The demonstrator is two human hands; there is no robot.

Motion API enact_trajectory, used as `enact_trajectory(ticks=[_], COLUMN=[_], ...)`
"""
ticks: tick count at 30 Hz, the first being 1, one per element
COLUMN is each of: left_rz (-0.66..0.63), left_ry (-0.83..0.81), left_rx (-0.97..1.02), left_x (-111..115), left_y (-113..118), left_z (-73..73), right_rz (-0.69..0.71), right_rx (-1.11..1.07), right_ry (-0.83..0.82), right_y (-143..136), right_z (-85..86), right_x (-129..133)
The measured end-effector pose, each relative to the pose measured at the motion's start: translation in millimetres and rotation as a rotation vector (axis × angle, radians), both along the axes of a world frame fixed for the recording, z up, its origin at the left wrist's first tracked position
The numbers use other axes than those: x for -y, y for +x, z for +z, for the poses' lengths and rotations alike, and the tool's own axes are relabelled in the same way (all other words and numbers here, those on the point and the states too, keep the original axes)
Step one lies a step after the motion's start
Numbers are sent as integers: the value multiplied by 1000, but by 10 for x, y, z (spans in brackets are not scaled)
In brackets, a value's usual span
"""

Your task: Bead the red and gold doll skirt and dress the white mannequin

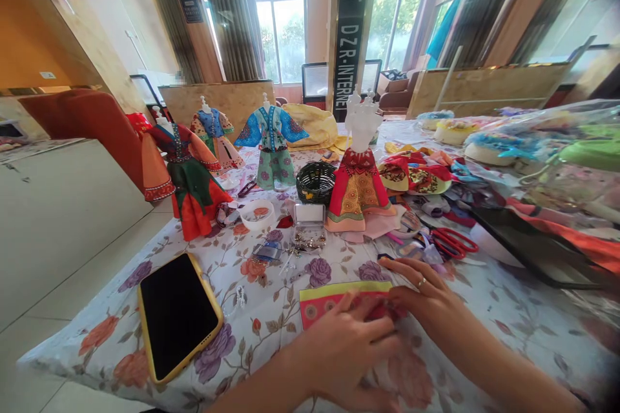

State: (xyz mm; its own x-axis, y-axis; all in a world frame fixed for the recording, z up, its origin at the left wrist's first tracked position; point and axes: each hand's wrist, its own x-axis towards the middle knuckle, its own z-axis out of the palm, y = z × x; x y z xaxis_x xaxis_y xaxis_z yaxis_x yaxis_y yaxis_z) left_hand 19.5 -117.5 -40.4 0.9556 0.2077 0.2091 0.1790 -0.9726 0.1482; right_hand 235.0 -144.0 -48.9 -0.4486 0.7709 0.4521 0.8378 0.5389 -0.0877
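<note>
A pink-red piece of fabric (314, 311) with a yellow-green border and round motifs lies on the tablecloth in front of me. My left hand (351, 345) rests across its lower part, fingers apart and slightly blurred, covering much of the print. At the cloth's right end is my right hand (429, 293), with a ring on one finger. Its fingers are stretched out and its thumb side touches the fabric beside the left fingertips. Whatever lies beneath the fingers is hidden.
A phone (180, 316) in a yellow case lies left. Behind stand doll-size dresses, including a red one (361, 200), a dark woven basket (316, 182) and a bead box (310, 235). Red scissors (453, 242), fabric scraps and a black tray (537, 248) are right.
</note>
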Motion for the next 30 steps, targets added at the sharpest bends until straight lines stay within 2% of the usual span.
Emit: enact_trajectory(ticks=[7,12,16,19,23,30], left_rz=[8,14,23,51,95,74], left_ry=[-11,-22,27,58,58,77], left_rx=[-17,-41,-26,9,6,8], left_x=[-1,-2,4,14,25,20], left_y=[-3,-9,-25,-31,-24,-21], left_z=[-24,15,41,9,-41,-22], right_rz=[-13,0,-23,-49,-26,-23], right_rx=[-38,-68,-116,-151,-130,-100], right_ry=[-56,-89,-113,-140,-143,-125], right_y=[15,36,40,35,50,72], right_z=[-13,-50,-70,-71,-89,-108], right_x=[-10,-15,-45,-66,-83,-39])
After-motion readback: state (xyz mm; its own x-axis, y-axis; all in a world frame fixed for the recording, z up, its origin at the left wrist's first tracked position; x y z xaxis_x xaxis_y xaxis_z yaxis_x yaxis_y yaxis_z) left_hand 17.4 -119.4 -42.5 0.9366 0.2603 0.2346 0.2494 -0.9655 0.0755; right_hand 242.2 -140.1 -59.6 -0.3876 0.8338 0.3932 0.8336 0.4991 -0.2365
